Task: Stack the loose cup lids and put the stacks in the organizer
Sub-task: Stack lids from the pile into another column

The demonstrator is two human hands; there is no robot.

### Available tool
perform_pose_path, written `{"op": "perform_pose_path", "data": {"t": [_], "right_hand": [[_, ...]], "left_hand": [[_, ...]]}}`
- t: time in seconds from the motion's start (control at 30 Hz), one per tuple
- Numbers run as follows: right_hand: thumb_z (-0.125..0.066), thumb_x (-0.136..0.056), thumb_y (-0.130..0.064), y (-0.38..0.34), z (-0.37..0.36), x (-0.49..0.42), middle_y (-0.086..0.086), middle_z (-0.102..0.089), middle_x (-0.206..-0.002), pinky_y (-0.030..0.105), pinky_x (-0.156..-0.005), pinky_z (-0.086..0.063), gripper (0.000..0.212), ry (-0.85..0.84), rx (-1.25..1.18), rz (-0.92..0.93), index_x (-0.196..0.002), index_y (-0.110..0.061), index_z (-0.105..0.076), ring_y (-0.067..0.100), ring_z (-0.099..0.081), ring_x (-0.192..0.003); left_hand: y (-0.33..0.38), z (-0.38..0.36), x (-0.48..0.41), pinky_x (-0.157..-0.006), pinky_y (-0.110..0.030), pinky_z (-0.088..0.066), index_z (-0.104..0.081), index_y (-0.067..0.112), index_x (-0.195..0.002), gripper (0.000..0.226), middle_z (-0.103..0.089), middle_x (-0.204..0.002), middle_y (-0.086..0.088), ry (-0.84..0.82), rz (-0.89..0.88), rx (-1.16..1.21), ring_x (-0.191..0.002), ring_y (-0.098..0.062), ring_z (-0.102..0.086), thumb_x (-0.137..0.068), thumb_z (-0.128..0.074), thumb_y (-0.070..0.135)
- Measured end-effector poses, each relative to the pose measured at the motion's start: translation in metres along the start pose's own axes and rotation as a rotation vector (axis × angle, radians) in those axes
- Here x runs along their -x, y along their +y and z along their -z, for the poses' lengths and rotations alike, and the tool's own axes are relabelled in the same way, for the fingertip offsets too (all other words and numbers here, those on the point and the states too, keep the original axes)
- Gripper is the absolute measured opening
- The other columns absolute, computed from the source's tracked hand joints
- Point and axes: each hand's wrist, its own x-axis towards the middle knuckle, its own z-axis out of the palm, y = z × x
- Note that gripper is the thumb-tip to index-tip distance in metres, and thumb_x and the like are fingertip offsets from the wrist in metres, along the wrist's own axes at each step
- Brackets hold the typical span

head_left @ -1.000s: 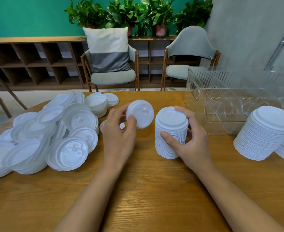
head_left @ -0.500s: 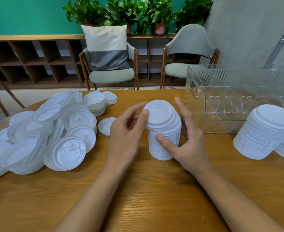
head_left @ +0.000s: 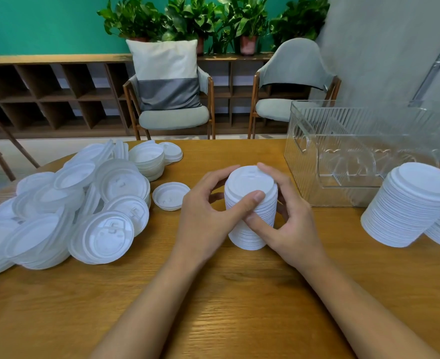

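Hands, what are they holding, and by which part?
The lid stack: left hand grips its upper left side, right hand wraps its right side.

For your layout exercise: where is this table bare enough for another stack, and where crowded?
Bare: the near table, below the left hand and right hand. Crowded: loose lids left, finished stacks right beside the organizer.

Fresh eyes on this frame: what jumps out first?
At the centre, the left hand and right hand wrap round a centre stack of lids standing on the wooden table. To its left sprawls a big heap of loose lids. On the right, a clear organizer sits behind two taller stacks at the frame's edge.
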Motion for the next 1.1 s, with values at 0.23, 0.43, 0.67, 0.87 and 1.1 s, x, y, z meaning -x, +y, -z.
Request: {"op": "perform_pose_path", "data": {"t": [0.23,0.43,0.67,0.87,1.1], "right_hand": [[-0.082,-0.08,-0.048,-0.001,0.0,0.0,-0.02,-0.058,-0.136,0.034,-0.094,-0.058,0.076,-0.031,0.0,-0.025,-0.144,-0.028,-0.047,0.014,-0.06,-0.126],[-0.08,-0.077,-0.057,0.002,0.001,-0.001,-0.029,-0.054,-0.141,0.03,-0.099,-0.054,0.078,0.017,0.034,-0.055,-0.144,-0.033,-0.047,0.007,-0.056,-0.131],[-0.079,-0.077,-0.058,0.002,0.002,-0.002,-0.027,-0.053,-0.141,0.034,-0.1,-0.055,0.078,0.017,0.048,-0.062,-0.144,-0.038,-0.045,0.008,-0.055,-0.132],[-0.079,-0.077,-0.058,0.003,0.002,-0.002,-0.026,-0.053,-0.141,0.032,-0.1,-0.055,0.079,0.015,0.043,-0.058,-0.144,-0.036,-0.045,0.008,-0.055,-0.132],[-0.078,-0.078,-0.055,0.003,0.004,-0.003,-0.028,-0.053,-0.139,0.029,-0.099,-0.054,0.075,0.06,0.074,-0.022,-0.142,-0.036,-0.044,0.01,-0.056,-0.13]], "left_hand": [[-0.011,0.003,-0.001,-0.093,-0.017,-0.05,-0.068,0.028,-0.132,0.054,-0.071,-0.125,0.017,-0.04,-0.019,-0.052,-0.122,-0.004,-0.063,-0.09,-0.07,0.062],[-0.046,0.021,-0.009,-0.096,-0.031,-0.051,-0.065,0.023,-0.136,0.038,-0.065,-0.13,0.009,0.126,-0.026,-0.573,-0.121,-0.007,-0.059,-0.101,-0.063,0.039],[-0.065,0.031,-0.014,-0.087,-0.05,-0.055,-0.066,0.008,-0.134,0.043,-0.07,-0.121,-0.017,0.157,0.05,-0.939,-0.112,-0.039,-0.064,-0.093,-0.062,-0.001],[-0.067,0.03,-0.015,-0.087,-0.052,-0.055,-0.073,0.01,-0.119,0.032,-0.075,-0.104,-0.012,0.13,0.035,-0.915,-0.097,-0.034,-0.07,-0.095,-0.057,-0.005],[-0.048,0.024,-0.016,-0.083,-0.016,-0.046,-0.072,0.016,-0.124,0.031,-0.06,-0.107,0.002,0.173,-0.152,-0.572,-0.094,-0.004,-0.056,-0.1,-0.061,0.001]]}}
